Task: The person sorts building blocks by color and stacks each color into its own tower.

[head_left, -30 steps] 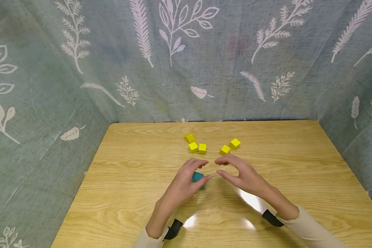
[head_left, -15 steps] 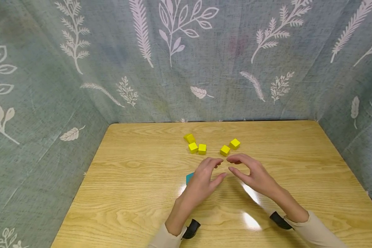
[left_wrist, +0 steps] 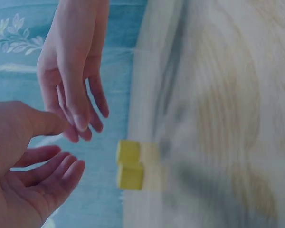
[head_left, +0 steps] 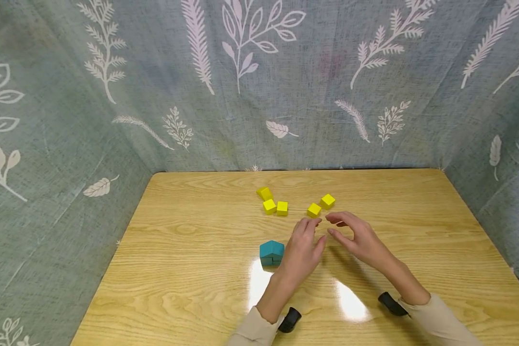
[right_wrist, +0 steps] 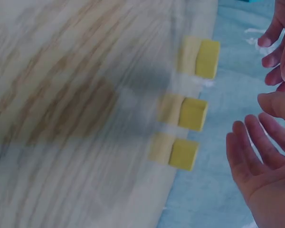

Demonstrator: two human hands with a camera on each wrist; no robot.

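Note:
My left hand [head_left: 302, 251] hovers over the table just right of a teal house-shaped block group [head_left: 271, 253], its fingers relaxed and holding nothing. Facing it, my right hand [head_left: 363, 242] is also raised with loosely bent fingers and nothing between them. Beyond the fingertips lie two yellow blocks, a nearer one [head_left: 314, 210] and a farther one [head_left: 327, 201]. In the left wrist view both hands, the left [left_wrist: 33, 166] and the right [left_wrist: 73, 71], have their fingertips near each other. The right wrist view shows my right hand [right_wrist: 268, 166] with gaps between its fingers.
Left of the two yellow blocks stand more yellow ones: one [head_left: 282, 208], another [head_left: 269, 206] beside it, and a tilted-looking one [head_left: 265, 193] behind. A patterned grey-blue cloth [head_left: 225, 120] hangs around the back and sides of the wooden table [head_left: 177, 259].
Both hands have moved right and slightly away from me, the left one farther. The teal block group, partly covered by the left hand before, now shows more fully. The yellow blocks have stayed in place.

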